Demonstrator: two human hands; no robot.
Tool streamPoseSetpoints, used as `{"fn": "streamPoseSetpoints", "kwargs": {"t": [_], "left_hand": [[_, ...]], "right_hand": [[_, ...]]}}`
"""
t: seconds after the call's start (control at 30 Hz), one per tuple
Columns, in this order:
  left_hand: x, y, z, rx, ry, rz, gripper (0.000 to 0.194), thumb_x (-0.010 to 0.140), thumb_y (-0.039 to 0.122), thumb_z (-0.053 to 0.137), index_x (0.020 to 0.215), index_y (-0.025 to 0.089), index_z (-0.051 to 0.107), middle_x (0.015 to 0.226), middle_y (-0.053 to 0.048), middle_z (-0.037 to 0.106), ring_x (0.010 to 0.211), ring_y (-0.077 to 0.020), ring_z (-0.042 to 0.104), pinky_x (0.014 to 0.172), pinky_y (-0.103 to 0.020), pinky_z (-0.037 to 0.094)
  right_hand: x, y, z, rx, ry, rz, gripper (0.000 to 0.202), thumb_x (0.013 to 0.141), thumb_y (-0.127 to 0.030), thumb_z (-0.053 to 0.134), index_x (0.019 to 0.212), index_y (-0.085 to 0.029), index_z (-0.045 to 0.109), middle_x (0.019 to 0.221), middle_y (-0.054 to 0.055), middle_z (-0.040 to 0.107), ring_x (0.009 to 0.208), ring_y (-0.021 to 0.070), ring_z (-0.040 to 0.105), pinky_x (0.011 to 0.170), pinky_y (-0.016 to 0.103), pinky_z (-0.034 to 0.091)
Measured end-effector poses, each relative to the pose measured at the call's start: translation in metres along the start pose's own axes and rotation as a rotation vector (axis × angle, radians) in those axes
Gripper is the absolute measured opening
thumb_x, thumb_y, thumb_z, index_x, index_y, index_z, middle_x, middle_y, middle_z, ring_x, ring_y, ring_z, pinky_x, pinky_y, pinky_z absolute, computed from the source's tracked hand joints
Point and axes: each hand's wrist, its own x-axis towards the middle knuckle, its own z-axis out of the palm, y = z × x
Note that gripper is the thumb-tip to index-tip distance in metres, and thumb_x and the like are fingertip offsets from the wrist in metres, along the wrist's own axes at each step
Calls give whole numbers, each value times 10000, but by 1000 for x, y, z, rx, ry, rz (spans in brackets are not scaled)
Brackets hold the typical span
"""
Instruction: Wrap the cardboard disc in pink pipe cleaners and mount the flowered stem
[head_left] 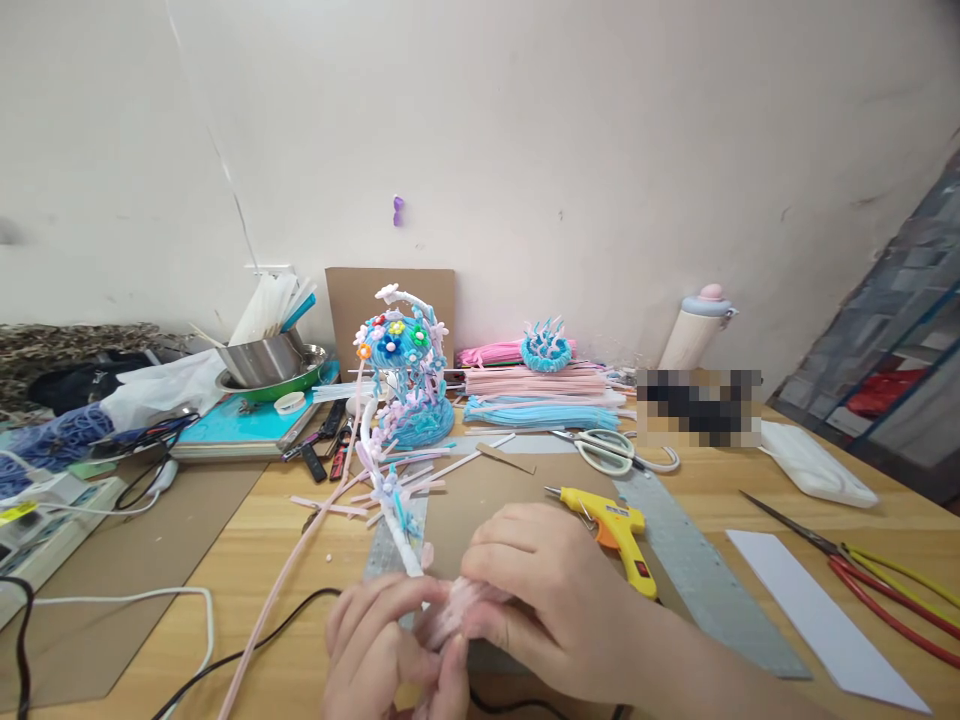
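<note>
My left hand (386, 645) and my right hand (547, 595) meet at the front of the table, both closed on a pale pink fuzzy pipe cleaner piece (456, 612). Fingers cover much of it, so its full shape is hidden. A white wrapped stem (401, 540) with small flowers runs from my left hand up toward a blue and pink pipe cleaner lamp-like flower piece (397, 370). To the left, a long pink pipe cleaner strand (281, 585) curves down to the front edge. Just beyond my right hand lies a yellow glue gun (615, 525).
Pink pipe cleaner bundles (532, 382) and a blue bundle (540, 412) lie at the back. White-handled scissors (606, 450), red-and-yellow-handled scissors (862, 565) and a white strip (817, 620) are on the right. A power strip (56, 530) and cables lie left.
</note>
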Motion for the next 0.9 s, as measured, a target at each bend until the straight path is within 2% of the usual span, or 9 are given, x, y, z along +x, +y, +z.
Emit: {"fn": "streamPoseSetpoints", "kwargs": {"t": [0.3,0.57,0.7,0.8,0.9], "left_hand": [[-5,-2,2,7,32,-18,312,696,63,697,641,234,442,839,-18,717,816,-183,665,712,-327,497],[-7,-5,2,3,29,11,272,693,72,696,641,239,488,843,-31,715,825,-195,669,717,-330,492],[-6,-3,2,-6,59,-45,267,703,48,681,625,229,501,842,-21,716,833,-185,668,744,-314,474],[-5,-3,2,-6,56,-39,253,698,61,683,616,227,510,849,-16,715,831,-182,665,760,-310,456],[-3,0,6,-45,87,-78,243,701,65,671,616,225,509,851,-19,704,834,-185,652,763,-316,434]], "right_hand": [[3,-2,4,-89,7,-1,216,949,-359,516,824,-188,563,791,14,646,738,174,534,653,309,324],[2,1,6,-92,54,-21,265,959,-412,492,842,-188,572,792,13,650,725,171,543,637,309,321],[2,2,8,-94,71,-22,279,957,-426,495,836,-190,580,776,13,654,720,176,552,639,314,338],[1,3,10,-53,118,-4,198,921,-399,573,907,-204,600,842,15,684,764,180,583,672,313,372],[-1,5,10,-2,165,36,232,888,-413,627,1018,-223,599,934,22,706,834,189,614,730,316,411]]}}
